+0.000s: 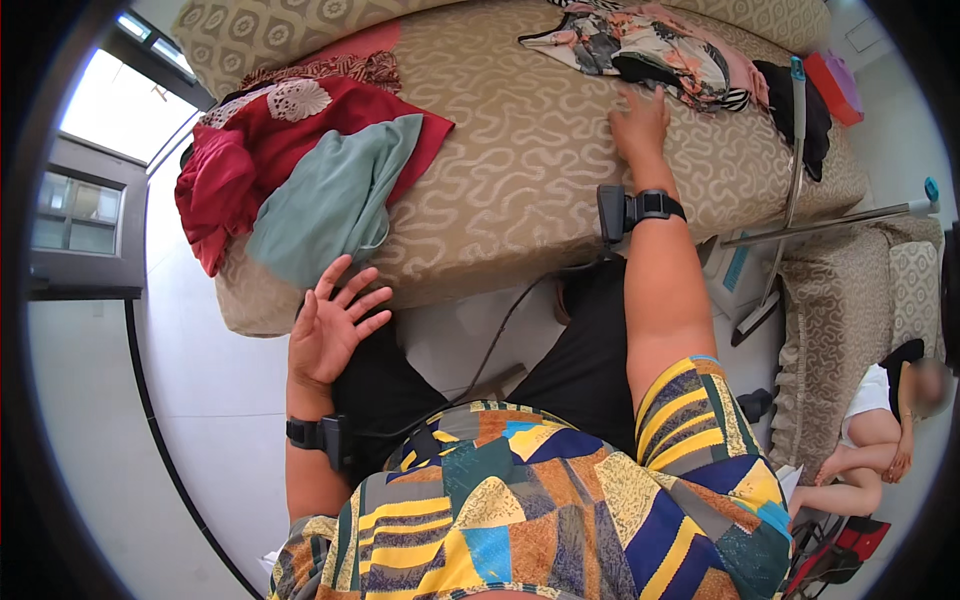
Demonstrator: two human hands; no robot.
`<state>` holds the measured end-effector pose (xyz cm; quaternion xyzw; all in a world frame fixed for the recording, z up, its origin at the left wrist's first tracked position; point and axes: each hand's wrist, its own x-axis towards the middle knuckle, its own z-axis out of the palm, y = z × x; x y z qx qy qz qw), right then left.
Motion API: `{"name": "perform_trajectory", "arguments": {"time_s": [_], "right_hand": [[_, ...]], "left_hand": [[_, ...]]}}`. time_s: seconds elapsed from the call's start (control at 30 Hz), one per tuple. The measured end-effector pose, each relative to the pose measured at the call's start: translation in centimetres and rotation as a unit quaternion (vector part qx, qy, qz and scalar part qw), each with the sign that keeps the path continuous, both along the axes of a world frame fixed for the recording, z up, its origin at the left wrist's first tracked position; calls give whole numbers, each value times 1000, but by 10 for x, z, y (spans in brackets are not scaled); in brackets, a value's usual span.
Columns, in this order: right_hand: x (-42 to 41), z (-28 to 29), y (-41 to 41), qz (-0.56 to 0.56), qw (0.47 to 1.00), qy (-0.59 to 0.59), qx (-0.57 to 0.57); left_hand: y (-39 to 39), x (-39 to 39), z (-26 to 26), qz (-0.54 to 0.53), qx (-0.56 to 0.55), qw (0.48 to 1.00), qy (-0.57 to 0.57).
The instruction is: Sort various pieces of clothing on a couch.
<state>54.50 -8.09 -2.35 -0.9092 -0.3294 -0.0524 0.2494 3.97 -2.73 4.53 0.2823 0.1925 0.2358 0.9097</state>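
My right hand [641, 126] reaches across the patterned sofa seat [495, 150], fingers apart. Its fingertips are at the near edge of a floral garment [585, 45]; whether they touch it I cannot tell. Pink and black cloth lies bunched with that garment. Palm up and fingers spread, my left hand [334, 334] holds nothing. It is just below a grey-green cloth garment [337, 187] that drapes over the front of the seat. Under and behind that one lies a heap of red clothes [322, 112] with a white lace piece [298, 100].
Right of the sofa, a metal-handled broom or mop [799, 150] leans, with another pole [832, 225] crossing it. A red and purple box [836, 86] is at the far right. A person [870, 427] sits on another covered sofa [825, 315]. A cable [499, 337] runs between my wrist devices.
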Motion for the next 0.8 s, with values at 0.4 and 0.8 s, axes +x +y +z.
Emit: {"name": "perform_trajectory", "arguments": {"time_s": [0.4, 0.8], "right_hand": [[11, -12, 35, 28, 999, -12, 37], [16, -12, 41, 80, 977, 65, 187]], "left_hand": [[-5, 8, 12, -8, -8, 999, 45], [-20, 23, 26, -20, 93, 990, 100]]}}
